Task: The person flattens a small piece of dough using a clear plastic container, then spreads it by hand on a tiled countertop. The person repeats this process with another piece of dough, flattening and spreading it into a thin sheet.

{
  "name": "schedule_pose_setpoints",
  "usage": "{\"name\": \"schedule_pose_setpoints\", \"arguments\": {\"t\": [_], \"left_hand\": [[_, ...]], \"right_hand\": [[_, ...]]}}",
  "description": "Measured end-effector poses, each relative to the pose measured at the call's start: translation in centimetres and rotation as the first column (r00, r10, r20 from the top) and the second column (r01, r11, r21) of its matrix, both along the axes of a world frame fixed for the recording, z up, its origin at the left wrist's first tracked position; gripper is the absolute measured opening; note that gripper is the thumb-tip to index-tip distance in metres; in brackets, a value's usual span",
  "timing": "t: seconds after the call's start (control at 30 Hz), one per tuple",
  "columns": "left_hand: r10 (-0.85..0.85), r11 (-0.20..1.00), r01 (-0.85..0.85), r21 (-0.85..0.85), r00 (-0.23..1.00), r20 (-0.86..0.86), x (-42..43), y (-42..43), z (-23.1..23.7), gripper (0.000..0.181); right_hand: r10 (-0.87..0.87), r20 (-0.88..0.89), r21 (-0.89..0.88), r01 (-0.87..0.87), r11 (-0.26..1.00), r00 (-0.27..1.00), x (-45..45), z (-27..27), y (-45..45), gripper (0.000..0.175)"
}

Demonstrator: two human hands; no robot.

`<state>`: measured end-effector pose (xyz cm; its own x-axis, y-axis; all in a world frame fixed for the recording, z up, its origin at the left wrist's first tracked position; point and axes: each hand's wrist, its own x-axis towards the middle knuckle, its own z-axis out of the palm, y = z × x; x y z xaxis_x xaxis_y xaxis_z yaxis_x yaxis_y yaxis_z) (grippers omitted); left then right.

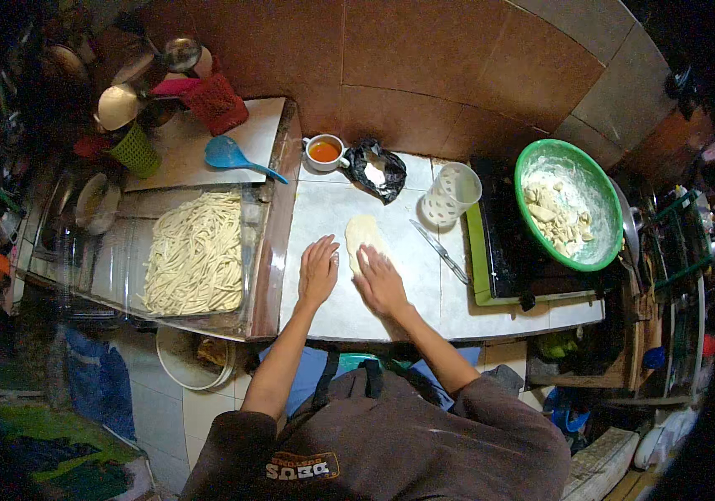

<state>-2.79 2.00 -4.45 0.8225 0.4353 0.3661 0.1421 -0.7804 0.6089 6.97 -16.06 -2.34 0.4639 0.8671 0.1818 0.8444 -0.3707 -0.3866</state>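
Observation:
A flat, elongated piece of dough point(362, 230) lies on the white tiled counter point(363, 319) in front of me. My right hand point(382, 282) rests palm down on the dough's near end, covering part of it, and grips nothing. To the left of the dough, apart from it, my left hand point(320, 269) is held low at the counter, fingers extended and nothing in it. A knife point(440, 252) lies to the right of the dough. Behind it stands a white perforated plastic cup point(451, 195). A black plastic bag point(377, 172) with white powder inside sits beyond the dough.
A clear tray point(246, 250) of cut dough strips point(194, 253) is at left. A cup of orange liquid point(325, 152) stands near the wall. Rightward, a green basin point(614, 206) with floury dough pieces rests over a stove point(479, 250). A blue rice paddle point(232, 156) lies at back left.

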Motion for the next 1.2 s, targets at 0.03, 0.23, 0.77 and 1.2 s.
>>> {"name": "schedule_pose_setpoints", "arguments": {"t": [0.03,0.23,0.77,1.2], "left_hand": [[0.004,1.0,-0.004,-0.009,1.0,-0.017,-0.1,0.0,0.1,0.03],[0.025,0.998,-0.024,-0.053,1.0,0.015,0.0,0.0,0.5,0.03],[0.036,0.997,-0.035,-0.062,0.999,0.007,0.1,0.1,0.5,0.028],[0.046,0.998,-0.045,-0.039,0.998,0.043,0.1,-0.1,-0.2,0.027]], "right_hand": [[-0.017,0.021,0.047,0.016,0.999,1.0,1.1,0.0,1.7,0.061],[-0.048,0.106,-0.087,0.057,0.995,0.993,3.8,0.0,8.6,0.059],[-0.099,0.099,0.043,0.095,0.995,0.99,4.0,-0.9,7.1,0.062],[0.061,0.037,-0.055,-0.059,0.997,0.997,-2.4,0.0,-3.3,0.066]]}}
